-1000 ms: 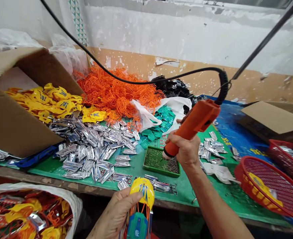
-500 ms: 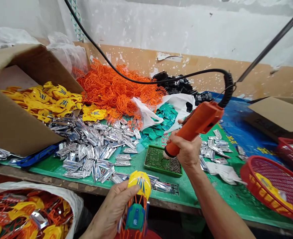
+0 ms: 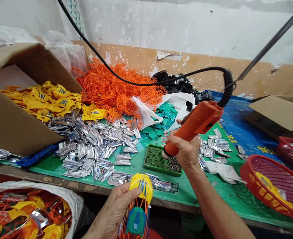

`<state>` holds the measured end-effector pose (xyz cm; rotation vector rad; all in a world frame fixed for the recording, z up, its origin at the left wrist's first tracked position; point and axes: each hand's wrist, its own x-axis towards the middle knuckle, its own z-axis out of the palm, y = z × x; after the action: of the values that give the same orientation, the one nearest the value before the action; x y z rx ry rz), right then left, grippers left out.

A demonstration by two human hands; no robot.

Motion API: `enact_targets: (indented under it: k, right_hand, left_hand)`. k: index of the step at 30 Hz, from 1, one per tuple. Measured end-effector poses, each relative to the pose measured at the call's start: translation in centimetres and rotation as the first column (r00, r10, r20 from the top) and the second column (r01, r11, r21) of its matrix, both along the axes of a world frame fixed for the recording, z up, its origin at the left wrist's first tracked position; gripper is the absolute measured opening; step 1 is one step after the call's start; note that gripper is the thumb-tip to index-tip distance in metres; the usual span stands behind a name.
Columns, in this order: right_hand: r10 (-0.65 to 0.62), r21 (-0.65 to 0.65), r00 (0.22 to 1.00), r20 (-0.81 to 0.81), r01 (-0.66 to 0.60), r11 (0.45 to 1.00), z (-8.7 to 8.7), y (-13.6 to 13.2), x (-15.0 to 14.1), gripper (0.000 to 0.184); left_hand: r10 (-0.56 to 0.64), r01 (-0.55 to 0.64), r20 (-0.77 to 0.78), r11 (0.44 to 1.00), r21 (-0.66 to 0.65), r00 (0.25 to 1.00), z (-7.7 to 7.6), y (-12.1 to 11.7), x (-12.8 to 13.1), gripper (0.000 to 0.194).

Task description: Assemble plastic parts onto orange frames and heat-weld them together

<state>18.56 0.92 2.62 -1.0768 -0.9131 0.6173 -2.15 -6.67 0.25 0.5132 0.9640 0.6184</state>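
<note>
My left hand point(image 3: 118, 207) is closed around a toy car body point(image 3: 136, 219) with a yellow nose, orange bars and a teal roof piece, held low at the table's front edge. Wrapped around the handle of an orange electric screwdriver point(image 3: 193, 124) is my right hand point(image 3: 186, 147). The tool's pale tip points down over a green screw tray point(image 3: 158, 161), a perforated plate with loose small screws gathered at its right end. Whether the tip touches a screw I cannot tell.
Silver parts point(image 3: 89, 146) lie in a heap at left, near a cardboard box point(image 3: 17, 122) of yellow pieces. Orange frames point(image 3: 116, 86) and teal parts point(image 3: 165, 116) are piled behind. A black cable point(image 3: 141, 83) hangs overhead. Red baskets point(image 3: 251, 169) stand right; a white sack point(image 3: 75, 202) sits front left.
The screwdriver and my right hand have shifted very slightly left over the tray. My left hand and the toy car body have moved a little down and to the right.
</note>
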Motion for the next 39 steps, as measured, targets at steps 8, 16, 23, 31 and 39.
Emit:
enact_targets:
  k: [8, 16, 23, 31, 39]
  right_hand:
    - [-0.015, -0.017, 1.0, 0.023, 0.015, 1.0, 0.2, -0.1, -0.2, 0.017]
    - [-0.024, 0.005, 1.0, 0.009, 0.024, 1.0, 0.0, 0.0, -0.2, 0.015]
    - [0.057, 0.107, 0.991, -0.123, -0.044, 0.993, 3.1, -1.2, -0.3, 0.037]
    - [0.264, 0.17, 0.949, -0.171, -0.236, 0.957, 5.8, -5.8, -3.3, 0.041]
    - [0.343, 0.156, 0.911, -0.228, -0.314, 0.937, 5.2, -6.5, -5.1, 0.045]
  left_hand:
    - [-0.002, 0.013, 0.106, 0.995, -0.103, 0.994, -0.6, 0.2, -0.2, 0.033]
    - [-0.007, 0.031, 0.179, 0.991, -0.133, 0.984, -0.9, -0.2, -0.2, 0.032]
    - [-0.003, 0.004, 0.093, 1.0, -0.019, 0.996, -0.2, -0.1, 0.2, 0.027]
    - [0.018, -0.018, 0.021, 1.0, 0.014, 1.0, -0.1, -0.5, 0.6, 0.027]
    - [0.036, -0.037, 0.053, 0.999, 0.027, 0.998, 0.7, -0.4, 0.8, 0.028]
